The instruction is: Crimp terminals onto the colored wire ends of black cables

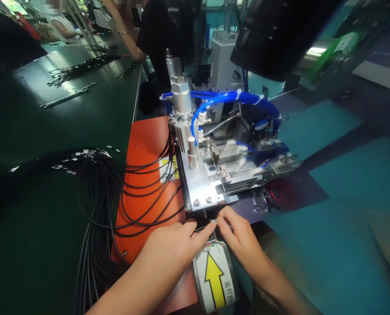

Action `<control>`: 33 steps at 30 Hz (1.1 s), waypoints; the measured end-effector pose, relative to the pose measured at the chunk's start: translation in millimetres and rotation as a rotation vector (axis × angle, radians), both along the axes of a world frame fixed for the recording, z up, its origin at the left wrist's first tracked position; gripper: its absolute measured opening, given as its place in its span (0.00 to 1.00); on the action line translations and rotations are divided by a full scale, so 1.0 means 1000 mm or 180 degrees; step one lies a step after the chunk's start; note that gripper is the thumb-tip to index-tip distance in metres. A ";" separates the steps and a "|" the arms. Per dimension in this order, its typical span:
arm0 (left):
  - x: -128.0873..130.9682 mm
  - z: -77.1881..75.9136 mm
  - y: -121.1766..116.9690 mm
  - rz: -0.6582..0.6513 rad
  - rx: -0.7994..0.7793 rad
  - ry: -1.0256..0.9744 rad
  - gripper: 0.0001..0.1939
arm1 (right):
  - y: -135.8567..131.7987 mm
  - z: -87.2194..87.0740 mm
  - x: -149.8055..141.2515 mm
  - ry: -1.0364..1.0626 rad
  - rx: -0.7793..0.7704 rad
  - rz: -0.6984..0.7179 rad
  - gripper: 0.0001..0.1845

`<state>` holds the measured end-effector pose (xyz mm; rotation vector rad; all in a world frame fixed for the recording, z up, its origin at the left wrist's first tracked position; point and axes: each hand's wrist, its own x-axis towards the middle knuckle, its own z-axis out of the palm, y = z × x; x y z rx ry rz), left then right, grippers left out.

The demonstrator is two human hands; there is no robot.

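Note:
My left hand [177, 241] is closed at the front edge of a metal pneumatic fixture [198, 181], its thumb and finger pinched together. My right hand [240, 232] meets it there, fingertips pinched too. Between the fingertips show tiny thin coloured wires [216, 222], mostly hidden by the fingers. Just below, more coloured wires lie over the top of a rounded drum [199, 280] with a white label and a yellow arrow. Several black cables [142, 192] run across an orange plate [149, 135] to the fixture, left of my hands.
A thick bundle of black cables [96, 210] with shiny ends hangs left of the orange plate on the dark green table [43, 183]. Blue air hoses [227, 97] arch over the fixture. Wrenches [259, 205] lie right of it. Another person [158, 39] works behind.

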<state>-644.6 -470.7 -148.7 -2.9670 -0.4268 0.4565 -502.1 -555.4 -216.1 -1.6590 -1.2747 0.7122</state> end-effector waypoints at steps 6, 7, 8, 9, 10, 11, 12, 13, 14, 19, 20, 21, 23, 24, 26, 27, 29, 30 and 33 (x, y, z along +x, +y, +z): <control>0.000 0.004 0.005 -0.0096 -0.0056 -0.0167 0.29 | 0.001 -0.006 0.002 0.0323 0.0134 0.0094 0.11; 0.000 0.006 0.005 -0.0114 -0.0032 -0.0188 0.29 | 0.001 -0.009 0.003 0.0307 0.0248 0.0124 0.11; 0.000 0.007 0.006 -0.0128 -0.0010 -0.0200 0.28 | 0.001 -0.011 0.003 0.0282 0.0369 0.0147 0.11; 0.000 0.007 0.006 -0.0137 0.0000 -0.0216 0.28 | 0.001 -0.014 0.004 0.0255 0.0483 0.0163 0.10; 0.001 0.007 0.006 -0.0147 0.0005 -0.0248 0.27 | 0.001 -0.016 0.004 0.0239 0.0571 0.0169 0.10; 0.000 0.006 0.007 -0.0158 0.0005 -0.0285 0.27 | 0.001 -0.019 0.004 0.0239 0.0624 0.0170 0.10; 0.000 0.005 0.007 -0.0164 0.0006 -0.0317 0.27 | 0.001 -0.020 0.004 0.0259 0.0642 0.0168 0.09; -0.001 0.004 0.007 -0.0173 0.0008 -0.0361 0.27 | 0.001 -0.021 0.005 0.0290 0.0645 0.0169 0.09; -0.002 0.003 0.007 -0.0178 0.0014 -0.0410 0.26 | 0.002 -0.022 0.005 0.0337 0.0623 0.0168 0.09; 0.001 0.005 0.007 -0.0052 -0.0090 -0.0491 0.23 | 0.007 -0.015 0.010 0.0844 0.0115 0.0354 0.10; 0.003 0.006 0.006 0.0024 -0.0168 -0.0433 0.23 | 0.008 -0.012 0.011 0.0961 -0.0004 0.0437 0.11; 0.005 0.008 0.006 0.0104 -0.0247 -0.0376 0.23 | 0.009 -0.009 0.013 0.1064 -0.0109 0.0513 0.11; 0.007 0.007 0.004 0.0276 -0.0364 -0.0396 0.23 | 0.010 -0.004 0.014 0.1231 -0.0266 0.0583 0.11; 0.006 0.006 0.002 0.0352 -0.0405 -0.0490 0.24 | 0.010 -0.001 0.015 0.1301 -0.0327 0.0580 0.11; -0.001 -0.001 -0.003 0.0526 -0.0531 -0.0795 0.26 | 0.010 0.001 0.015 0.1416 -0.0412 0.0527 0.10; -0.007 -0.005 -0.006 0.0631 -0.0574 -0.0928 0.27 | 0.010 0.001 0.014 0.1459 -0.0438 0.0486 0.09; -0.021 -0.012 -0.012 0.0931 -0.0668 -0.1104 0.28 | 0.009 0.000 0.014 0.1514 -0.0467 0.0409 0.08; -0.027 -0.014 -0.014 0.1120 -0.0734 -0.1205 0.29 | 0.008 -0.001 0.014 0.1531 -0.0474 0.0379 0.08; -0.039 -0.014 -0.018 0.1734 -0.1115 -0.1505 0.29 | 0.007 -0.002 0.013 0.1553 -0.0482 0.0328 0.08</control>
